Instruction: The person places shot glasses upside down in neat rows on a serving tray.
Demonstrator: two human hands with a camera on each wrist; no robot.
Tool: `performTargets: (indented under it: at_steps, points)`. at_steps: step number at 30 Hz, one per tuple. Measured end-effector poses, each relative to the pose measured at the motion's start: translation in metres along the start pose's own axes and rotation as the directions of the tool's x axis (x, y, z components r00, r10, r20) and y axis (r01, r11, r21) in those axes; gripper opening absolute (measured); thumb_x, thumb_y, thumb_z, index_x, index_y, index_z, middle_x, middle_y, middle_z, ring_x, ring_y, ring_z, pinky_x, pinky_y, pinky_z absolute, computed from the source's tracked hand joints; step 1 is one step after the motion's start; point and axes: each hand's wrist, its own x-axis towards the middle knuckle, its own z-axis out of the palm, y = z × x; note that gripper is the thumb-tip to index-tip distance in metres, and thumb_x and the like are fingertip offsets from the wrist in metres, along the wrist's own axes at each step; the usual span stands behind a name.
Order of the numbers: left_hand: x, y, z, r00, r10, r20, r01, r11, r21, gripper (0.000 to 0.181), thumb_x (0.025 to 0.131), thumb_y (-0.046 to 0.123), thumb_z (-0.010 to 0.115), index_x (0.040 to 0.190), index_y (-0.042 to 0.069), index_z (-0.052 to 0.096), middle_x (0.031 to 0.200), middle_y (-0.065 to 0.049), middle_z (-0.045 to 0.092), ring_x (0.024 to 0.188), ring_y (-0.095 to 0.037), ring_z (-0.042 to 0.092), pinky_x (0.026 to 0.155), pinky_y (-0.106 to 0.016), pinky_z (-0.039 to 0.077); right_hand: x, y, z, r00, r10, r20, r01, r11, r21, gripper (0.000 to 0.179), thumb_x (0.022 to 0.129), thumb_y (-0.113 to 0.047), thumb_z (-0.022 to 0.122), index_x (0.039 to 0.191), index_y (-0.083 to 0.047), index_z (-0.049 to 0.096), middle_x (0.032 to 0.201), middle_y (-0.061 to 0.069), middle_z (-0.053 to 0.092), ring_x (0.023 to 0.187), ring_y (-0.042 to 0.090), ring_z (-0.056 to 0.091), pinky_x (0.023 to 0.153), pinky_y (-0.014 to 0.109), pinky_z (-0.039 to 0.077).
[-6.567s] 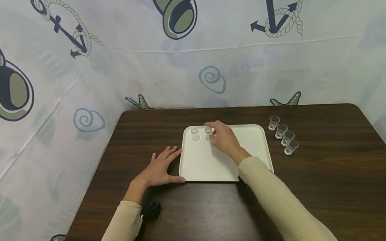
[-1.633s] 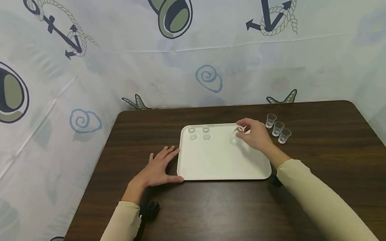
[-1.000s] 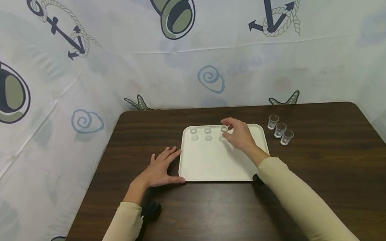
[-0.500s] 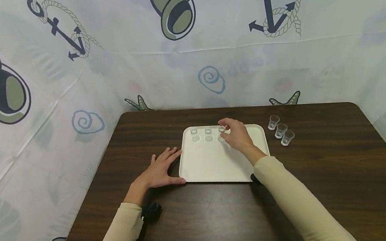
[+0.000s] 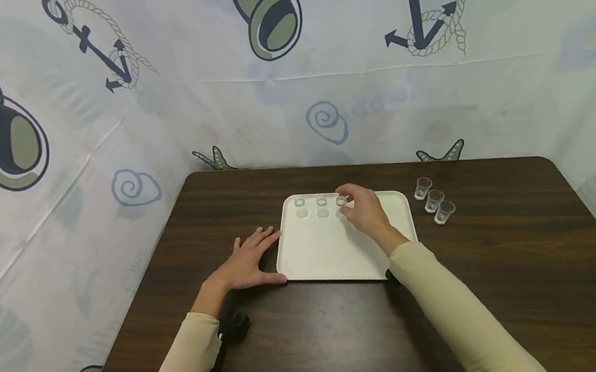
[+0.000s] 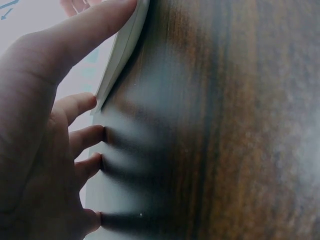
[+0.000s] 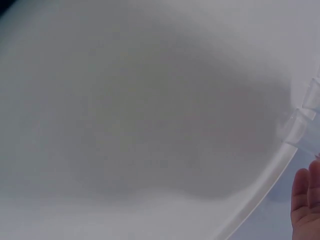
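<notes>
A white tray (image 5: 346,248) lies on the dark wooden table. Along its far edge stand two clear shot glasses, one at the corner (image 5: 299,202) and one beside it (image 5: 321,203). My right hand (image 5: 365,211) pinches a third shot glass (image 5: 342,201) between thumb and fingers, in line with those two. In the right wrist view that hand (image 7: 306,205) shows only partly, near a clear glass (image 7: 299,131). My left hand (image 5: 243,262) is spread at the tray's left side, thumb at the near corner. Its fingertips touch the table and tray edge in the left wrist view.
Right of the tray, three more shot glasses stand in a slanting row on the table: a far one (image 5: 423,188), a middle one (image 5: 434,201) and a near one (image 5: 444,213). A printed cloth (image 5: 262,109) hangs behind the table.
The second glass was set on the tray; my right hand then took another from the row, carried it left and lowered it beside the second. My left hand has stayed in place.
</notes>
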Motion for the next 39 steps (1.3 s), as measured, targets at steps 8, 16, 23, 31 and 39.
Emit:
performTargets:
  at_steps: [8,16,23,31,39]
  points:
    - [-0.001,0.001,-0.002,1.000,0.005,-0.008,-0.005,1.000,0.005,0.108,0.071,0.080,0.063,0.158,0.029,0.024,0.162,-0.004,0.022,0.149,-0.031,0.013,0.105,-0.074,0.007,0.002,0.001,0.001,1.000,0.000,0.000,0.000,1.000,-0.013,0.040,0.086,-0.001,0.072,0.126,-0.005,0.064,0.118,0.009,0.066,0.108,0.030,0.059,0.093,0.042,0.045]
    - [-0.001,0.003,-0.004,1.000,0.009,-0.011,-0.009,1.000,-0.006,0.109,0.071,0.079,0.065,0.157,0.026,0.026,0.161,-0.005,0.023,0.149,-0.031,0.013,0.106,-0.074,0.007,-0.001,0.001,-0.005,0.999,0.005,0.039,-0.005,1.000,-0.004,0.048,0.085,-0.004,0.074,0.131,-0.004,0.060,0.119,0.013,0.061,0.111,0.034,0.058,0.091,0.044,0.046]
    - [0.000,0.003,-0.004,1.000,0.007,-0.010,-0.007,1.000,0.001,0.108,0.072,0.078,0.066,0.157,0.026,0.026,0.161,-0.005,0.023,0.148,-0.031,0.014,0.106,-0.074,0.008,-0.005,0.004,-0.011,0.999,-0.018,0.049,0.017,1.000,0.013,0.054,0.084,-0.007,0.076,0.133,-0.003,0.057,0.121,0.015,0.059,0.110,0.035,0.058,0.091,0.045,0.046]
    - [-0.001,0.004,-0.004,1.000,0.012,-0.008,-0.012,1.000,-0.003,0.107,0.072,0.076,0.067,0.157,0.025,0.026,0.161,-0.006,0.023,0.149,-0.031,0.013,0.105,-0.074,0.008,-0.019,0.005,-0.030,0.998,-0.046,0.043,0.045,0.999,0.020,0.055,0.086,-0.010,0.075,0.136,-0.004,0.054,0.123,0.014,0.056,0.110,0.034,0.057,0.089,0.046,0.047]
    - [0.000,0.002,-0.004,1.000,0.009,-0.005,-0.009,1.000,0.003,0.108,0.072,0.080,0.064,0.157,0.026,0.025,0.161,-0.005,0.023,0.148,-0.032,0.014,0.105,-0.074,0.008,-0.037,0.013,-0.070,0.994,0.014,-0.108,-0.024,0.995,-0.093,0.046,0.090,-0.022,0.072,0.132,-0.010,0.059,0.121,0.010,0.060,0.106,0.030,0.058,0.080,0.048,0.046]
